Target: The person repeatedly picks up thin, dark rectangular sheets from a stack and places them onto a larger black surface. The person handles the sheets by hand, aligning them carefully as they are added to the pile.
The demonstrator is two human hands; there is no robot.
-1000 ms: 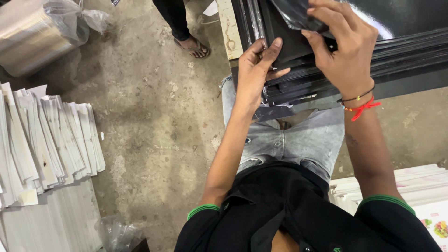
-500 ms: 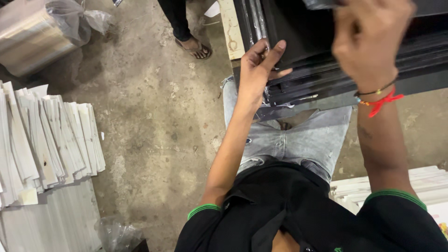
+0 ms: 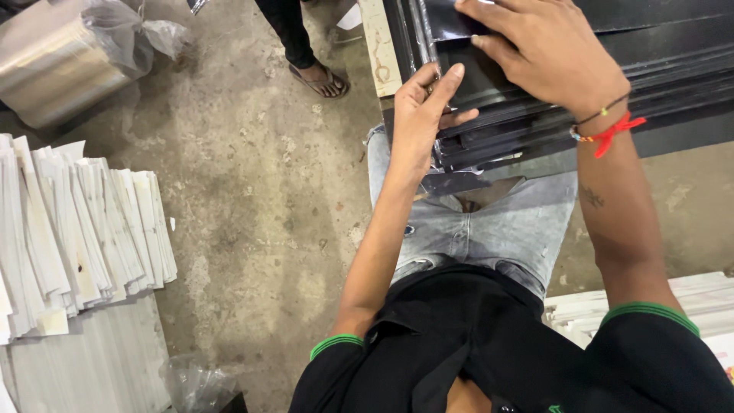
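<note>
A stack of glossy black sheets (image 3: 650, 69) lies in front of me, above my knees. My left hand (image 3: 420, 115) rests against the stack's left front corner, fingers pressed on the sheet edges. My right hand (image 3: 547, 53) lies palm down on the top black sheet (image 3: 459, 27), fingertips pinching its near left part. A red thread and a bead band circle my right wrist. The far side of the stack runs out of view.
Fanned stacks of white sheets (image 3: 76, 229) lie on the concrete floor at left. A plastic-wrapped roll (image 3: 61, 69) sits at top left. Another person's sandalled foot (image 3: 317, 76) stands by the stack's left end. More white sheets (image 3: 711, 298) lie at right.
My right hand has come back down from the top edge onto the top black sheet. My left hand stays at the stack's corner, shifted slightly.
</note>
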